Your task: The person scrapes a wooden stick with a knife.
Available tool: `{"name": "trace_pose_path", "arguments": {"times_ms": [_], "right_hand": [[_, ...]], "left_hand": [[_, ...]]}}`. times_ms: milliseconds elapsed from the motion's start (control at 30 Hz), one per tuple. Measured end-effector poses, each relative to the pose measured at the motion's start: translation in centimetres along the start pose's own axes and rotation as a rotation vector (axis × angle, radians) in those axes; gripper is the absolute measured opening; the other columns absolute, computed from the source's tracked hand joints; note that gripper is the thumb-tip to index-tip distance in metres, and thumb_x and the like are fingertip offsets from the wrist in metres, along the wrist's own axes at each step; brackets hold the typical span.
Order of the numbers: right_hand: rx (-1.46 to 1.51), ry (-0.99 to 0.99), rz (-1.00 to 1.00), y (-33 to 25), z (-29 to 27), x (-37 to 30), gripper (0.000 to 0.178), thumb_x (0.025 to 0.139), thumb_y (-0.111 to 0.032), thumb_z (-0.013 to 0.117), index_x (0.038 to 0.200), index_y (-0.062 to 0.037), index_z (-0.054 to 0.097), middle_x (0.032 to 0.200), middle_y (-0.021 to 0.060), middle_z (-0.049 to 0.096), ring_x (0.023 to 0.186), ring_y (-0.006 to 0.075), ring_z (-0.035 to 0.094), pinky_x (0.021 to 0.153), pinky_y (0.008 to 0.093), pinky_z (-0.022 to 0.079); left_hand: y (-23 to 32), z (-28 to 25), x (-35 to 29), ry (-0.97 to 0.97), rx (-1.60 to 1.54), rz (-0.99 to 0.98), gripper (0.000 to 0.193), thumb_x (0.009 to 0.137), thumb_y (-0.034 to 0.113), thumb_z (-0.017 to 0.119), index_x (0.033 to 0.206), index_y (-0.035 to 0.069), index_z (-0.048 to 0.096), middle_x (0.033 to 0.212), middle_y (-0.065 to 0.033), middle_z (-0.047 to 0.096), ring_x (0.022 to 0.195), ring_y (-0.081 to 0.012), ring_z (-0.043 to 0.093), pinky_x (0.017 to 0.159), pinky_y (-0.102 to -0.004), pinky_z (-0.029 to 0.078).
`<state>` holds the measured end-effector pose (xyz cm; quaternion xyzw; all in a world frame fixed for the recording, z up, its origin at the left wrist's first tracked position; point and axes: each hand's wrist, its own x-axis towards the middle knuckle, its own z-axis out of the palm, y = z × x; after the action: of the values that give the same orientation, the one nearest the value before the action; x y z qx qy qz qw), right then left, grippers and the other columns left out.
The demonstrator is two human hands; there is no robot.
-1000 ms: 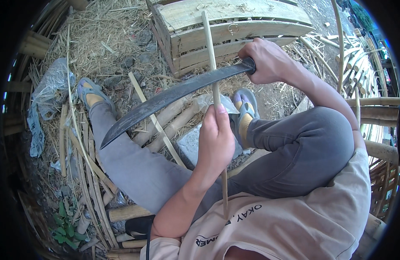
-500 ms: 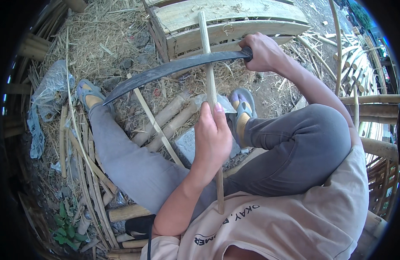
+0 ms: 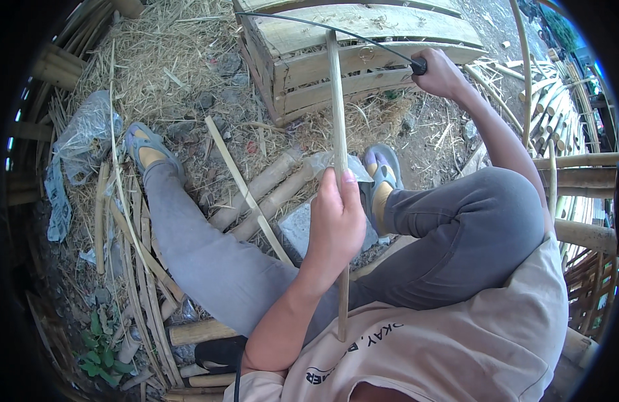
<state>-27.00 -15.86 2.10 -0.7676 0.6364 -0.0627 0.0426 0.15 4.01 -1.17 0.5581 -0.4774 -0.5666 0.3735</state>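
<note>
My left hand (image 3: 336, 224) is closed round a pale bamboo stick (image 3: 339, 107), which stands out lengthwise in front of my body. The stick's near end rests against my shirt, and its far end reaches up over a wooden crate. My right hand (image 3: 442, 75) grips the dark handle of a long curved machete (image 3: 373, 42) out at the far right. Its blade is seen nearly edge-on and crosses at the stick's far tip; whether it touches the wood I cannot tell.
A slatted wooden crate (image 3: 363, 57) stands ahead. Between my legs lie bamboo poles (image 3: 269, 187), a pale strip (image 3: 246, 187) and a grey block (image 3: 299, 224). Straw covers the ground. Crumpled plastic (image 3: 88, 130) lies at left; cut bamboo (image 3: 554, 104) is stacked at far right.
My right hand has moved the machete away from me, from the stick's upper middle to its far tip. The blade has turned from broad side to edge-on. My left hand keeps its hold.
</note>
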Motion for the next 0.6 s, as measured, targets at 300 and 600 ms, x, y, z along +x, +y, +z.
{"name": "trace_pose_path", "arguments": {"times_ms": [300, 600], "right_hand": [[0.266, -0.105, -0.395, -6.6, 0.5, -3.4, 0.034, 0.066, -0.011, 0.069, 0.094, 0.0079, 0.068, 0.066, 0.0186, 0.062, 0.067, 0.0338, 0.065, 0.067, 0.0417, 0.05], [0.025, -0.176, -0.342, -9.3, 0.3, -3.3, 0.032, 0.059, -0.009, 0.065, 0.087, 0.0033, 0.072, 0.076, 0.0241, 0.067, 0.077, 0.0418, 0.067, 0.071, 0.0468, 0.054]], "left_hand": [[0.5, 0.2, 0.4, -0.15, -0.286, -0.159, 0.029, 0.11, 0.037, 0.033, 0.095, 0.013, 0.041, 0.062, 0.0077, 0.033, 0.045, -0.0011, 0.03, 0.037, -0.02, 0.026], [-0.1, 0.5, 0.3, -0.109, -0.184, -0.095, 0.029, 0.11, 0.037, 0.034, 0.095, 0.013, 0.041, 0.06, 0.0081, 0.031, 0.044, -0.0014, 0.03, 0.037, -0.0205, 0.026]]}}
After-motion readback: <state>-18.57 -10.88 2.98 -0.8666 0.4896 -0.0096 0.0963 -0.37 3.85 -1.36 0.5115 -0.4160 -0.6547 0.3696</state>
